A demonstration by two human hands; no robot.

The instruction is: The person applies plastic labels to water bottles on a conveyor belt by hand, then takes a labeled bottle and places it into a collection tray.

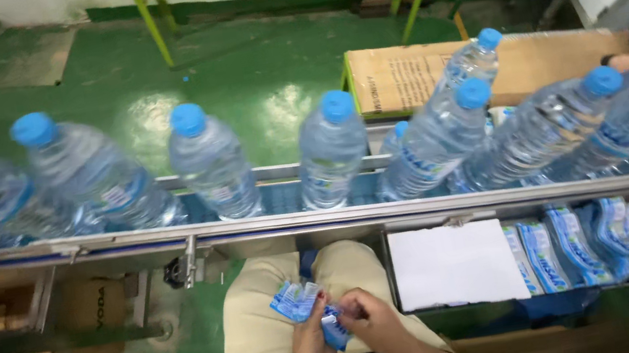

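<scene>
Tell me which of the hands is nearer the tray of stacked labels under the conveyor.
Right. The right hand sits left of and below the label tray; the left hand is farther left, holding blue labels.

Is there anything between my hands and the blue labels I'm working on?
No. Both the left hand and the right hand already hold the blue labels over the lap, below the conveyor rail; nothing lies between them.
</scene>
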